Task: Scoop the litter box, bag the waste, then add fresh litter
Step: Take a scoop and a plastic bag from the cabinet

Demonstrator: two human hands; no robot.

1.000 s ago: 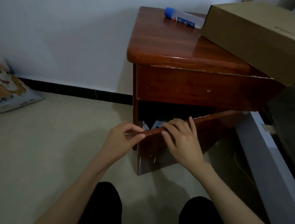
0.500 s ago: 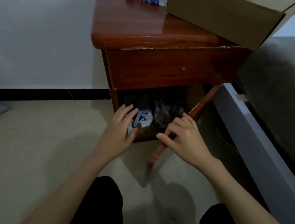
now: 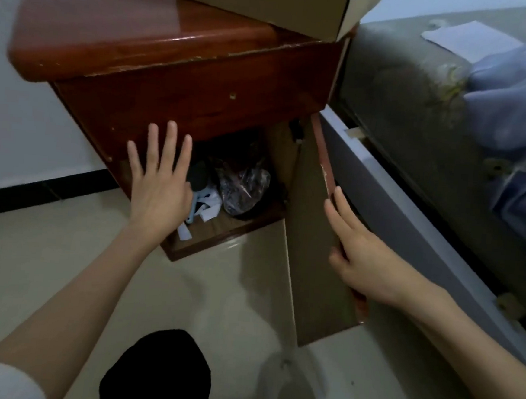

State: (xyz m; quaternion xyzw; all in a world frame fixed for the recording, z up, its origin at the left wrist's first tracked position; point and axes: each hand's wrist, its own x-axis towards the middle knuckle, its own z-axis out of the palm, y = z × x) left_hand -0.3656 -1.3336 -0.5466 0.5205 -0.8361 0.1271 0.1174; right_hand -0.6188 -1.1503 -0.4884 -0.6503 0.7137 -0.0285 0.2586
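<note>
Nightstand (image 3: 160, 52) standing on the floor (image 3: 45, 270) against the wall (image 3: 24, 136), bed (image 3: 418, 123) lying just to its right. Cardboard box (image 3: 264, 1) sitting on the nightstand's top, at the right rear. Door (image 3: 318, 244) swinging open to the right. Inside the compartment: plastic bag (image 3: 243, 188) lying toward the right, paper scraps (image 3: 207, 209) left of it. Left hand (image 3: 158, 188) hovering before the opening; right hand (image 3: 367, 261) touching the door's outer edge.

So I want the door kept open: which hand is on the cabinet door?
The right hand, its straight fingers along the open door's edge. The left hand is spread before the compartment, off the door.
</note>
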